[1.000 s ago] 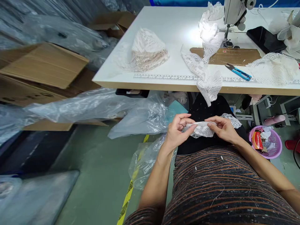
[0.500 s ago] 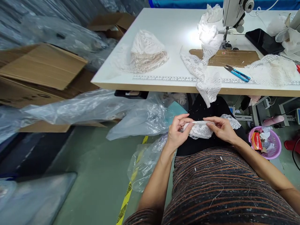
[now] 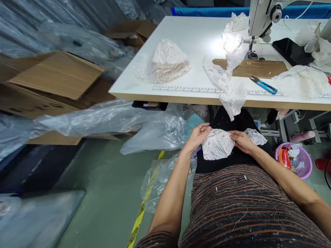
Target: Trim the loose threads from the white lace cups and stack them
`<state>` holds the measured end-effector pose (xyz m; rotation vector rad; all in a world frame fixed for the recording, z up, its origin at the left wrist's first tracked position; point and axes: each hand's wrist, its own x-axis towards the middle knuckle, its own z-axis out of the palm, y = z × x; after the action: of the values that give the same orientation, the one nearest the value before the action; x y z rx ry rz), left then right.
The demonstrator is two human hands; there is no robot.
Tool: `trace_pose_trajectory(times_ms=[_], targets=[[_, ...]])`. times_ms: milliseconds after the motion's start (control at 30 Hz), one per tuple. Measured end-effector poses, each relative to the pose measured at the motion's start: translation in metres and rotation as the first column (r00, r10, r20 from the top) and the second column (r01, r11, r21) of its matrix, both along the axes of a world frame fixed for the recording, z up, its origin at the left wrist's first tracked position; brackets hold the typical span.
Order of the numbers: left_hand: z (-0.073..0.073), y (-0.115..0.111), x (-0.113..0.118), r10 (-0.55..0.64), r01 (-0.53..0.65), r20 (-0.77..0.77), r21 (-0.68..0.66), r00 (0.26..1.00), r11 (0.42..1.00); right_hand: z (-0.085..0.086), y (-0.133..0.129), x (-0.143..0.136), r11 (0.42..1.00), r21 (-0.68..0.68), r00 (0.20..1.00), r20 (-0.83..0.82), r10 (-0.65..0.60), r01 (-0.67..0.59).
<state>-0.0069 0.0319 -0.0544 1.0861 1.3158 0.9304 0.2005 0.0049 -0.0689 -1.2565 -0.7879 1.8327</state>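
A white lace piece (image 3: 218,146) is stretched between my hands above my lap, its patterned face spread toward me. My left hand (image 3: 198,135) pinches its left upper corner, and my right hand (image 3: 241,140) grips the right upper edge. Just beyond my right hand, another bit of white lace (image 3: 255,136) lies on my dark-clothed thigh. Over the table's front edge hangs a long strip of lace (image 3: 231,94), which runs back toward the sewing machine (image 3: 260,20).
On the white table (image 3: 131,81) are a stack of lace pieces (image 3: 169,63), blue thread snips (image 3: 263,85), brown cardboard (image 3: 258,69) and a black phone (image 3: 292,51). A pink basket (image 3: 307,165) stands on the floor at right. Cardboard boxes (image 3: 59,74) and plastic sheeting (image 3: 98,119) crowd the left.
The lace between my hands was bunched and folded narrow; now it hangs opened out flat. Both hands keep hold near the same place. The view has shifted slightly.
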Motion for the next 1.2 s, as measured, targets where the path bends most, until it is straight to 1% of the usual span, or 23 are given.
trace_pose_trajectory(times_ms=[100,200,400,533,600,633,667,700,733,767,800,833,867,900,933,967,1000,1033,1067,1133,1200], targets=[[-0.015,-0.005,-0.007,0.058,-0.056,0.044,-0.043,0.997,0.997,-0.007,0.0,0.003,1.0,-0.03,1.0,-0.028,0.0,-0.001],[-0.02,-0.016,-0.015,0.088,-0.084,0.058,-0.072,0.994,0.994,-0.007,-0.001,0.004,0.998,-0.055,0.999,-0.049,-0.005,0.002],[-0.015,-0.029,-0.027,0.087,-0.078,0.061,-0.129,0.994,0.989,-0.004,0.0,0.004,0.998,-0.063,0.999,-0.051,-0.004,0.0],[-0.009,-0.035,-0.034,0.091,-0.078,0.071,-0.17,0.993,0.982,-0.005,0.002,0.007,0.999,-0.043,1.0,-0.011,0.022,-0.022],[-0.008,-0.038,-0.038,0.101,-0.086,0.078,-0.179,0.992,0.98,-0.002,0.001,0.011,0.999,-0.028,0.999,0.024,0.03,-0.029],[-0.007,-0.038,-0.04,0.103,-0.087,0.083,-0.182,0.991,0.979,0.002,-0.001,0.013,0.999,0.005,0.997,0.074,0.035,-0.035],[-0.007,-0.039,-0.042,0.103,-0.085,0.09,-0.187,0.991,0.979,0.01,-0.004,0.017,0.996,0.064,0.988,0.151,0.045,-0.055],[-0.007,-0.04,-0.044,0.102,-0.082,0.096,-0.192,0.99,0.978,0.02,-0.008,0.021,0.984,0.152,0.968,0.243,0.056,-0.095],[-0.006,-0.04,-0.046,0.098,-0.077,0.101,-0.195,0.99,0.978,0.034,-0.012,0.026,0.951,0.265,0.932,0.356,0.058,-0.16],[-0.006,-0.041,-0.047,0.092,-0.071,0.104,-0.193,0.99,0.979,0.051,-0.015,0.031,0.89,0.381,0.893,0.447,0.06,-0.251],[-0.006,-0.041,-0.048,0.086,-0.066,0.101,-0.185,0.991,0.981,0.071,-0.017,0.037,0.81,0.492,0.868,0.494,0.043,-0.32],[-0.005,-0.04,-0.049,0.08,-0.064,0.093,-0.167,0.992,0.984,0.091,-0.018,0.043,0.716,0.595,0.848,0.53,-0.009,-0.365],[-0.004,-0.039,-0.049,0.071,-0.06,0.08,-0.141,0.994,0.988,0.11,-0.015,0.05,0.623,0.686,0.832,0.546,-0.098,-0.376],[-0.003,-0.038,-0.049,0.062,-0.055,0.064,-0.111,0.996,0.992,0.127,-0.009,0.056,0.525,0.771,0.809,0.539,-0.235,-0.36],[-0.002,-0.035,-0.048,0.053,-0.049,0.046,-0.081,0.998,0.995,0.141,0.0,0.063,0.421,0.841,0.761,0.509,-0.402,-0.34],[-0.001,-0.033,-0.047,0.044,-0.042,0.028,-0.053,0.999,0.998,0.151,0.011,0.069,0.344,0.883,0.687,0.466,-0.557,-0.32],[0.001,-0.029,-0.044,0.034,-0.034,0.011,-0.026,0.999,0.999,0.158,0.025,0.076,0.307,0.893,0.602,0.449,-0.66,-0.33],[0.002,-0.025,-0.041,0.023,-0.023,-0.004,0.0,1.0,1.0,0.16,0.039,0.082,0.298,0.88,0.533,0.463,-0.708,-0.369],[0.004,-0.021,-0.038,0.014,-0.014,-0.016,0.028,1.0,1.0,0.16,0.052,0.087,0.334,0.847,0.487,0.516,-0.705,-0.414],[0.006,-0.013,-0.031,0.002,0.002,-0.042,0.088,0.999,0.996,0.153,0.075,0.095,0.407,0.767,0.425,0.624,-0.656,-0.496],[0.005,-0.008,-0.026,0.005,0.006,-0.081,0.136,0.997,0.991,0.146,0.086,0.098,0.453,0.709,0.385,0.687,-0.616,-0.54]])
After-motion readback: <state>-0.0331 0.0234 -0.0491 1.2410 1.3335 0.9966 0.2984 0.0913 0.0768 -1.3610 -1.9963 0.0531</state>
